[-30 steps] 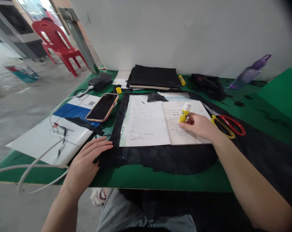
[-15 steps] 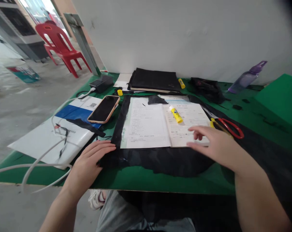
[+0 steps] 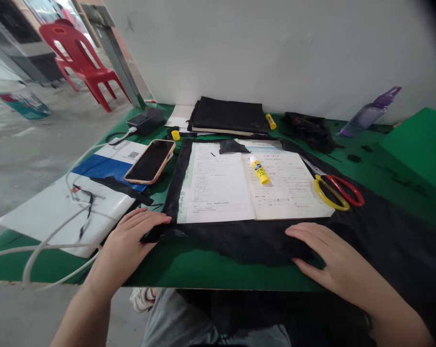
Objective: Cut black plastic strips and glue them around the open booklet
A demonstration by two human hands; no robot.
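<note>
An open book (image 3: 218, 193) lies on a sheet of black material (image 3: 239, 241) on the green table. Across its right page rests a yellow glue stick (image 3: 260, 171). At the sheet's lower left corner, my left hand (image 3: 131, 238) lies with fingers stretched out, touching the black edge. My right hand (image 3: 321, 253) hovers over or lightly touches the sheet's near edge, its thumb spread from the fingers and nothing held. Scissors (image 3: 335, 190) with one red and one yellow handle lie by the book's right side. A black scrap (image 3: 233, 146) sits at the top of the pages.
To the left are a phone (image 3: 151, 161), a white and blue packet (image 3: 51, 207), a white cable (image 3: 44, 248) and a black adapter (image 3: 146, 120). Behind the open book lie a black-covered book (image 3: 230, 115) and a yellow cap (image 3: 175, 135). A purple bottle (image 3: 365, 115) stands tilted in view at right.
My right hand has drawn back from the book's right page to the near edge of the black sheet. My left hand stays at the left corner. The view has shifted slightly.
</note>
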